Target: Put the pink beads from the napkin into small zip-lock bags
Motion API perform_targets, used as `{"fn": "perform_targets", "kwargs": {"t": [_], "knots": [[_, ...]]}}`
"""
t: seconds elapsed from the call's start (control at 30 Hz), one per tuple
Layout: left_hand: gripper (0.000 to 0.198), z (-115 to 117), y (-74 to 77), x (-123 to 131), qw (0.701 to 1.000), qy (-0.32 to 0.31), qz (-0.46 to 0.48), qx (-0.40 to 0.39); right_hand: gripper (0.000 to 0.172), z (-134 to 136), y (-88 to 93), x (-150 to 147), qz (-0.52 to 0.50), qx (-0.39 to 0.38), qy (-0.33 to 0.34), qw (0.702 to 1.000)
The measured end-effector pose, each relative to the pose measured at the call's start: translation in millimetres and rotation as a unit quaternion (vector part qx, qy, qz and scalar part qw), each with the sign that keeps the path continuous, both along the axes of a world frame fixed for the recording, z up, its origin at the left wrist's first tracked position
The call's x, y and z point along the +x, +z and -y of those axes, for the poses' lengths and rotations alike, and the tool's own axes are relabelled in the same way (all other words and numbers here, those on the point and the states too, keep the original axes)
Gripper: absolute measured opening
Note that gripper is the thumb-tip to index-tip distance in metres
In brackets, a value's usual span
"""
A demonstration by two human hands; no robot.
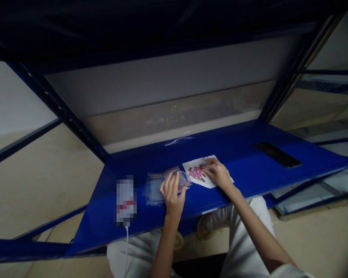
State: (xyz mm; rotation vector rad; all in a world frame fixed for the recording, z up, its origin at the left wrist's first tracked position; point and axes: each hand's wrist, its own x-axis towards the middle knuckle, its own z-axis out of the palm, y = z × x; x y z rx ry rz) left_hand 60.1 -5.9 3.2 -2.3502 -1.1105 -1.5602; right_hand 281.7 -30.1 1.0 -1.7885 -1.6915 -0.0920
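Left hand [172,197] grips a clear cup [183,180], at 3 o'clock from a plastic bag [153,189]. Right fingers [210,166] rest open on a paper sheet [191,165], holding pink tablets [196,173] and brown capsules [203,179] there. Cup contents: cannot be determined.

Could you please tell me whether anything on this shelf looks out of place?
Pink pills and brown capsules lie loose on a white paper sheet, not in a container, beside the right hand, so they could roll off. A white cable dangles over the front edge of the shelf, and the left hand holds a clear cup.
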Motion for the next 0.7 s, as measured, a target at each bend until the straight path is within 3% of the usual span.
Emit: {"fn": "perform_targets", "kwargs": {"t": [0.27, 0.6, 0.7], "knots": [[0.044, -3, -3.0, -1, 0.999, 0.001, 0.024, -0.036, 0.020, 3, 4.7, 4, 0.014, -0.013, 0.095, 0.995], [0.045, -1, -2.0, -2, 0.998, 0.004, 0.057, -0.029, 0.016, -2, 11.7, 6, 0.068, -0.056, 0.071, 0.994], [0.046, 0, -3.3, -3, 0.997, 0.010, 0.068, -0.036, 0.016, 0, 23.1, 3, 0.050, -0.037, 0.058, 0.996]]}}
